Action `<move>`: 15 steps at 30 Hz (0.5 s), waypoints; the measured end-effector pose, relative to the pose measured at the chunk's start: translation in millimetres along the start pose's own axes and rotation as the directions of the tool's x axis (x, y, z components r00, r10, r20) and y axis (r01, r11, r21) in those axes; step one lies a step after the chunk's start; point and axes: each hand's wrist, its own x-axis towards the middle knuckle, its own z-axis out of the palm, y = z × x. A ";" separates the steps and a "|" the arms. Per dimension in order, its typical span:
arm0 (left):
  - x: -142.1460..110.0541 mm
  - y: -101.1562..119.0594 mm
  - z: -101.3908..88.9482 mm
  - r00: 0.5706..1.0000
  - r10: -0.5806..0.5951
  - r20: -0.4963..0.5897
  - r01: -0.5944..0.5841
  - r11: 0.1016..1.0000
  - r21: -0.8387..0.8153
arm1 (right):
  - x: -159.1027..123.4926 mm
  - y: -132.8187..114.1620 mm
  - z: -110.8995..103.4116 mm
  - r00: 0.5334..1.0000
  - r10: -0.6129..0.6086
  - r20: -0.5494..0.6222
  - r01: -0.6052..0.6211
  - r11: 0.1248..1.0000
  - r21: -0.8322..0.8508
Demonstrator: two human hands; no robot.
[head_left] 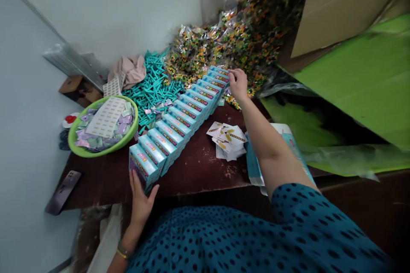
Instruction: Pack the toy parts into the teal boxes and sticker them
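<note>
A long slanting row of light-blue printed boxes point(179, 121) stands on the dark red table. My left hand point(142, 198) lies against the near end box, fingers stretched up its front and thumb held apart. At the far end, my right hand point(238, 84) has curled fingers on the corner of the last box; part of its grip is hidden. A loose pile of white printed cards point(228, 140) lies right of the row, below my right forearm. Close to that arm is a blue-and-white package point(254, 166), partly covered by it.
A green basin point(136, 130) of small packets and a sticker sheet stands left, near a phone point(64, 192) at the table edge. Teal sticks point(153, 76) and bagged colourful pieces point(205, 47) are heaped behind. Green sheeting point(358, 76) and cardboard point(346, 4) border the right.
</note>
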 end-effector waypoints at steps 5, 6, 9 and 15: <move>-11.5 -21.1 7.5 0.998 -0.055 -0.005 0.055 0.998 0.010 | -46.2 -15.3 20.2 0.971 -0.240 0.016 0.240 0.970 -0.036; -11.3 -26.4 11.5 0.998 -0.066 0.003 0.066 0.998 -0.004 | -54.5 -17.6 26.9 0.966 -0.258 0.013 0.258 0.965 -0.048; -7.4 -38.0 26.1 0.998 -0.063 0.024 0.064 0.997 -0.050 | -68.4 -20.7 42.6 0.977 -0.210 -0.044 0.206 0.976 -0.072; -16.4 -39.2 37.4 1.000 -0.007 0.015 0.008 0.998 -0.063 | -78.2 -20.5 32.9 0.985 -0.174 -0.005 0.173 0.983 -0.059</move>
